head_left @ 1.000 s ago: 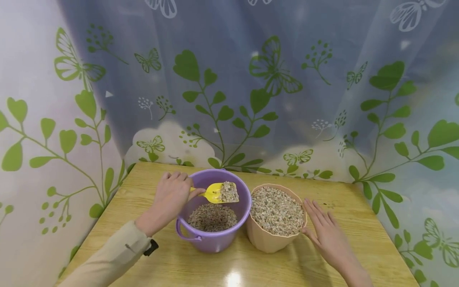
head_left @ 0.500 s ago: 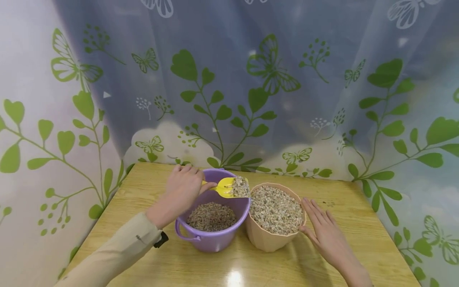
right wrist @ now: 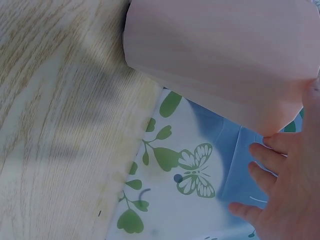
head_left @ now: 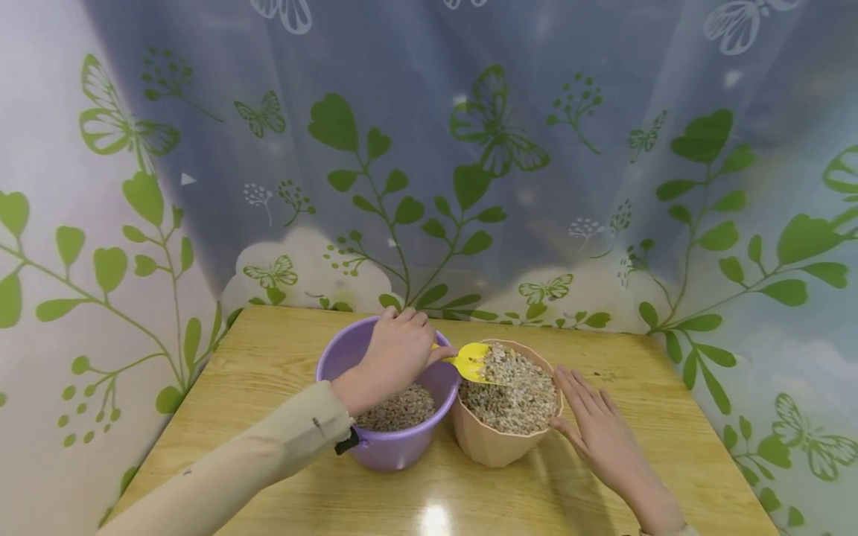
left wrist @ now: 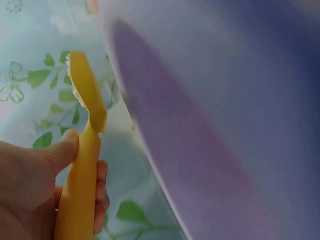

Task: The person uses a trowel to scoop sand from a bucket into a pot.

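Observation:
My left hand (head_left: 395, 353) grips the handle of a yellow scoop (head_left: 471, 361), thumb along it and fingers curled round, as the left wrist view shows. The scoop's blade carries pale gravel and overlaps the left side of a peach pot (head_left: 496, 447) heaped with gravel (head_left: 512, 398). Beneath the left forearm stands a purple bucket (head_left: 392, 450) with darker gravel (head_left: 400, 409) at its bottom, partly hidden by the hand. My right hand (head_left: 599, 424) rests with straight fingers against the pot's right side, its fingertips at the rim. In the right wrist view its fingers are spread.
Bucket and pot stand side by side on a wooden table (head_left: 322, 499). The bucket's rim (head_left: 452, 402) lies close to the pot. A curtain (head_left: 429, 149) printed with leaves and butterflies hangs behind the table's back edge and along both sides.
My left hand has carried the loaded scoop rightward from above the purple bucket to over the peach pot. The right hand has stayed at the pot's side. The head view has shifted slightly.

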{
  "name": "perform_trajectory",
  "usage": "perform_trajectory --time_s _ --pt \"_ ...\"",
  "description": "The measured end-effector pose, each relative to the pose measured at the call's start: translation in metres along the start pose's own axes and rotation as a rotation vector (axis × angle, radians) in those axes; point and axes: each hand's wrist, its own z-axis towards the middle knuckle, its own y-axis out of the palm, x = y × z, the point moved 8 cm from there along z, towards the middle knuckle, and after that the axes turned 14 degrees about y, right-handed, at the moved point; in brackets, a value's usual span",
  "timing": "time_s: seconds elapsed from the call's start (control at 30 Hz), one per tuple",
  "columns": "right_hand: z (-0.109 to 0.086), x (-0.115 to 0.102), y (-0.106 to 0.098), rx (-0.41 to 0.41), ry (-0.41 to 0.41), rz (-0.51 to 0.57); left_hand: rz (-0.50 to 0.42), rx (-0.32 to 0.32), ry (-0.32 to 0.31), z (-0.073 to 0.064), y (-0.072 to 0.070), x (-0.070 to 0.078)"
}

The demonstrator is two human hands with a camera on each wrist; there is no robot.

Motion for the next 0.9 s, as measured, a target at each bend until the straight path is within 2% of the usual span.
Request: perform_trajectory --time_s 0.23,0.47,0.7,0.8,0.9 --pt "0.002 0.0 0.001 0.014 0.002 0.002 0.059 -0.064 0.062 0.014 0.004 0.02" --pt "0.001 -0.001 0.001 -0.002 0.005 0.005 0.088 -0.133 0.116 0.027 0.012 0.029" --pt "0.0 0.0 0.001 0.009 -0.003 0.006 0.124 -0.242 0.178 0.042 0.025 0.039" --pt "0.0 0.001 0.001 0.009 -0.002 0.01 0.158 -0.231 0.209 0.047 0.023 0.045" --pt "0.0 0.001 0.001 0.009 0.0 0.013 0.223 -0.171 0.252 0.051 0.016 0.051"
